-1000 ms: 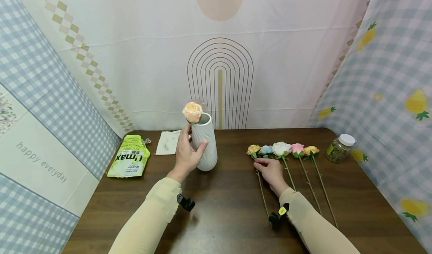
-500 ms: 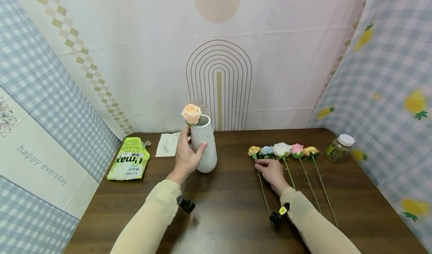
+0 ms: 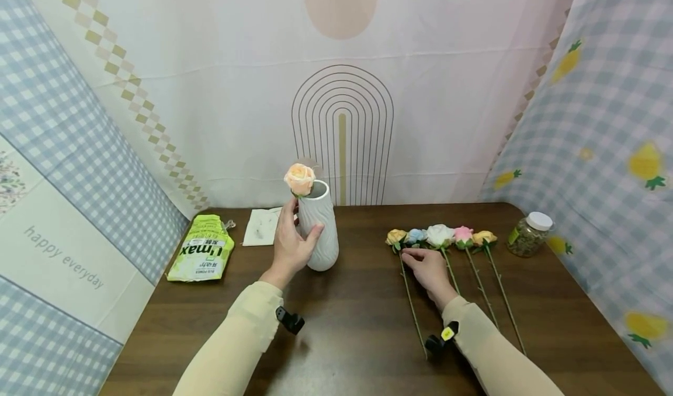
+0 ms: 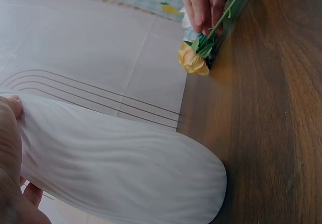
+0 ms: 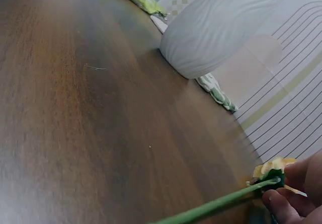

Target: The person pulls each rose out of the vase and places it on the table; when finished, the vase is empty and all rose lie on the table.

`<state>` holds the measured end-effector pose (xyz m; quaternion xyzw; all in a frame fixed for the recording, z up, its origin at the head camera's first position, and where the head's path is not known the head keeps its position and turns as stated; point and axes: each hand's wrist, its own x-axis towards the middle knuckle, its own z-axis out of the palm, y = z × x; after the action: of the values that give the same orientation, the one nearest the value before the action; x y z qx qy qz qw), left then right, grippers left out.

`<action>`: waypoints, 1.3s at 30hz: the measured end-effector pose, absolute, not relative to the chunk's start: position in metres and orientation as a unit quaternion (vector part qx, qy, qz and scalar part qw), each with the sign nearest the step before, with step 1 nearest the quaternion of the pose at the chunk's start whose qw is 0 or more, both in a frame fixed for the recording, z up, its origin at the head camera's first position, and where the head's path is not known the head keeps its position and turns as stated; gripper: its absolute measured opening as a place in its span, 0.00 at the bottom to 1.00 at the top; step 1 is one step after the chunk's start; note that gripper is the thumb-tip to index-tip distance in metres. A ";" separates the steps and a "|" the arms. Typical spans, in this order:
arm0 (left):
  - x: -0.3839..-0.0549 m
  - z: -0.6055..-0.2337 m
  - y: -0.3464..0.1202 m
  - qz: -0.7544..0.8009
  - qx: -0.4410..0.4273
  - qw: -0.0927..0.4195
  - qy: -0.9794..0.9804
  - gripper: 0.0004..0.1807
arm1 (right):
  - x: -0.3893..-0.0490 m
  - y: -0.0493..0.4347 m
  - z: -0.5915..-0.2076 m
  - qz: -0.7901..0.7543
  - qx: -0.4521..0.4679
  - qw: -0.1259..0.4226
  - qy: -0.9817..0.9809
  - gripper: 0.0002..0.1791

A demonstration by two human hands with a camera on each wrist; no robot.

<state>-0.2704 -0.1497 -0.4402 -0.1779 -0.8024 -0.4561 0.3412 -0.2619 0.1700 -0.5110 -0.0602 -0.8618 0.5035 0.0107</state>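
My left hand [image 3: 294, 241] grips a white ribbed vase [image 3: 324, 232], its thumb on the near side and fingers round the left. The vase [image 4: 126, 158] fills much of the left wrist view. A peach rose [image 3: 300, 180] leans at the rim; its stem is hidden. My right hand [image 3: 428, 270] is at the top of a yellow rose [image 3: 396, 238] lying on the table. In the right wrist view, thumb and finger pinch just below its head, by the green stem [image 5: 216, 206]. A blue rose [image 3: 416, 236] lies beside it, its stem hidden by the hand.
White [image 3: 439, 235], pink [image 3: 463, 236] and orange-yellow [image 3: 484, 238] roses lie in a row, stems toward me. A lidded jar [image 3: 530, 235] stands far right. A green-white bag [image 3: 202, 250] and a white cloth [image 3: 260, 226] are on the left. Fabric hangs behind the dark table [image 3: 357, 320].
My right hand has shifted slightly right, and the lower end of the yellow rose's stem has swung a little right. My left hand keeps its hold on the vase.
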 end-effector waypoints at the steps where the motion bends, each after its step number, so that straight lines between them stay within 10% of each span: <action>1: -0.270 -0.440 -0.149 -0.455 -0.178 0.342 -0.802 0.40 | -0.261 0.171 -0.509 0.498 -0.060 0.019 -0.865 0.16; 22: -0.267 -0.437 -0.150 -0.453 -0.182 0.338 -0.805 0.40 | -0.260 0.066 -0.363 0.588 0.155 0.090 -0.789 0.17; 39: -0.270 -0.436 -0.151 -0.454 -0.182 0.314 -0.814 0.41 | -0.282 0.005 -0.336 0.417 0.250 0.152 -0.860 0.25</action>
<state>-0.2695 -0.1513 -0.4356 -0.1822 -0.8139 -0.4537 0.3138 -0.2816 0.0053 -0.3363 0.2503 -0.8604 0.4169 0.1523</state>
